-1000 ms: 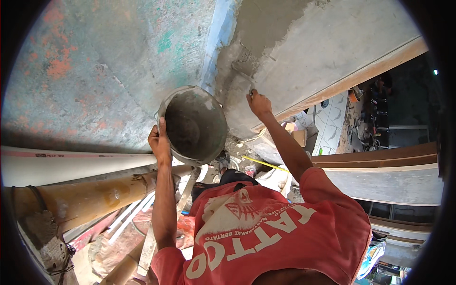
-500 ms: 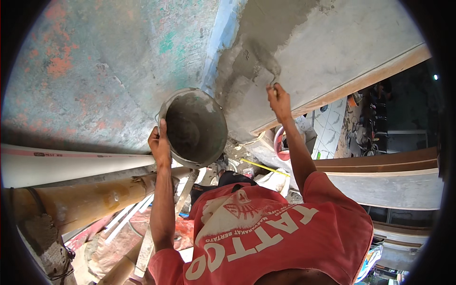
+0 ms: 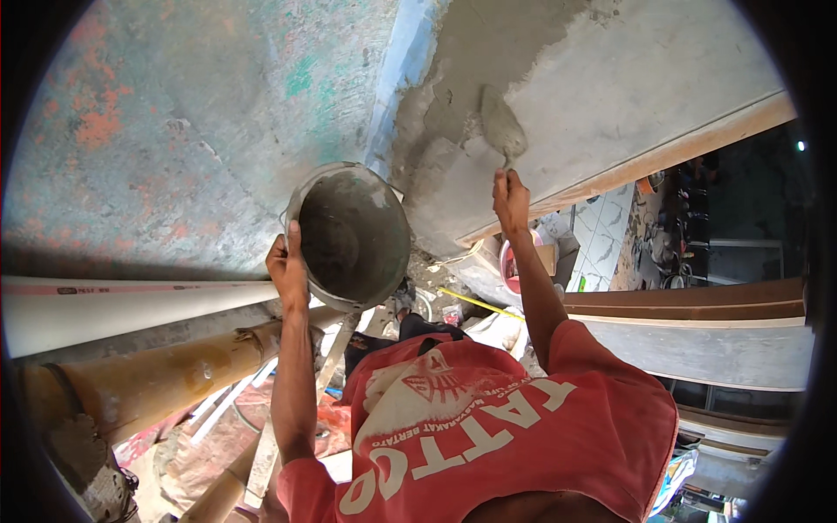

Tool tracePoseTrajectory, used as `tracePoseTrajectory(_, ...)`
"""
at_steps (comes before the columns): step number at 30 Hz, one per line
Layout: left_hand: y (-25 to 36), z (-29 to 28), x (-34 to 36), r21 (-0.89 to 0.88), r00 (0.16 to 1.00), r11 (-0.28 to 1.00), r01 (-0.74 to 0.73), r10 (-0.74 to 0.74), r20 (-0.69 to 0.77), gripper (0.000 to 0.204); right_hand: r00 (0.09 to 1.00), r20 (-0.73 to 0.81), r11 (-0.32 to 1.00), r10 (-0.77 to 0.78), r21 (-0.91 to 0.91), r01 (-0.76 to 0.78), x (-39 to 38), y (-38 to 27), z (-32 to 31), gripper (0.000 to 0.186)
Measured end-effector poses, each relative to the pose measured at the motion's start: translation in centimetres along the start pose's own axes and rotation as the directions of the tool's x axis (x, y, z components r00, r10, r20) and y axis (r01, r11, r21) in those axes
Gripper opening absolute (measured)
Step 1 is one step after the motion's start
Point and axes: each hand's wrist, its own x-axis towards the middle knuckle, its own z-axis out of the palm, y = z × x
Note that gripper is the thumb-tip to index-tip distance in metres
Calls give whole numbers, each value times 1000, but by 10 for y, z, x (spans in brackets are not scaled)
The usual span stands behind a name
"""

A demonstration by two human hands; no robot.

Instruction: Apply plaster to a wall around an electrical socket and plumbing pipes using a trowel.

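Note:
My left hand (image 3: 289,266) grips the rim of a dark bucket (image 3: 370,253), thumb over the edge. The bucket is tilted so its mouth faces me, and grey mortar residue coats its inside. In my right hand (image 3: 511,202) is the handle of a trowel (image 3: 502,126), whose blade is smeared with grey mortar. The blade points up and away, over the grey wall (image 3: 628,96); whether it touches the surface I cannot tell. Darker wet mortar (image 3: 488,44) covers a strip of that wall beside the blue-painted corner (image 3: 397,87).
On the left a white pipe (image 3: 139,307) and a thick bamboo pole (image 3: 166,370) reach toward the bucket. A pink-rimmed pail (image 3: 508,266) stands below my right forearm. A wooden edge (image 3: 593,186) borders the grey wall. Rubble and a yellow strip (image 3: 475,301) lie near my feet.
The trowel has swung right and slightly nearer me, and its blade is sharper to see. My left hand and the bucket have shifted slightly left.

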Motion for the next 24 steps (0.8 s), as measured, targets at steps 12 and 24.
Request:
tracePoseTrajectory(12, -3, -3, 4, -45, 998, 999, 23, -20, 64, 35, 972, 224, 941, -66, -311, 136, 17, 48, 103, 39)
tracePoseTrajectory(24, 5, 4, 0, -94, 996, 995, 16, -7, 93, 39, 991, 92, 839, -93, -528, 128, 23, -63, 49, 32)
